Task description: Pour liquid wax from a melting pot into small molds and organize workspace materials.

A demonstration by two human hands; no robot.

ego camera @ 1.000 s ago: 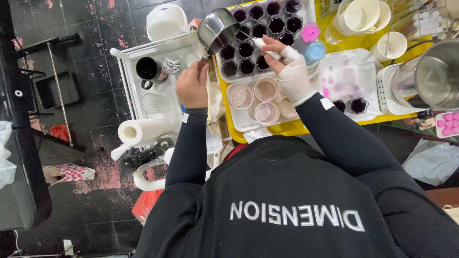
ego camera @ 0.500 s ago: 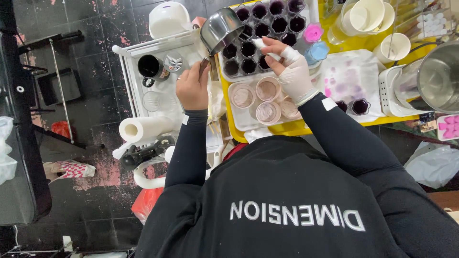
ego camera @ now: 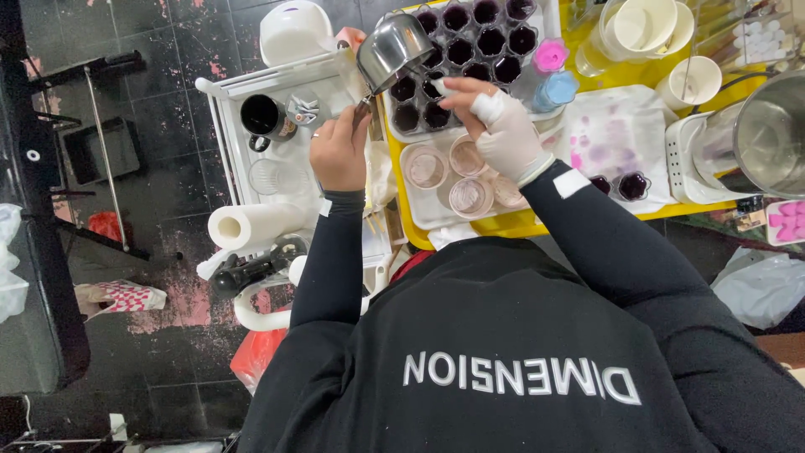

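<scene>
1. The left hand (ego camera: 340,155) grips the handle of a small steel pot (ego camera: 392,50), tilted over a tray of dark cups (ego camera: 461,54) holding purple liquid.
2. The right hand (ego camera: 503,134), gloved in white, pinches a small white piece above those cups.
3. Four round moulds (ego camera: 457,176) with pale pink filling sit on the yellow tray (ego camera: 402,214).

Pouring pot (ego camera: 392,50): polished glossy metal. Tray (ego camera: 511,225): smooth yellow plastic. Right hand (ego camera: 501,130): matt white cloth wrap. Paper roll (ego camera: 251,225): soft, matt.
</scene>
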